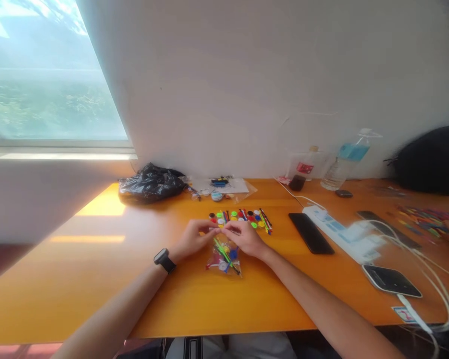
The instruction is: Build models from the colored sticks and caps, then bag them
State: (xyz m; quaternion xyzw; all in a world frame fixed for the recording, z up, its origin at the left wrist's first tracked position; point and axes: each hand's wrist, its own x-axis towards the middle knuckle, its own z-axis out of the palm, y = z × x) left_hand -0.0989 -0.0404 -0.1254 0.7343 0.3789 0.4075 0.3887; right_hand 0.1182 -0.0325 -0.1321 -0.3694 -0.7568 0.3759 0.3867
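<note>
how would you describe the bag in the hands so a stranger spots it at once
On the orange table, find the left hand and right hand meeting near the middle. They hold the top of a small clear plastic bag. Unlike the crumpled black plastic bag by the wall, it is see-through, showing green, blue and white pieces inside.

Plain grey wall [247, 89], bright window [52, 99] at left, orange wooden table [97, 284], sunlit patches across its left side
</note>
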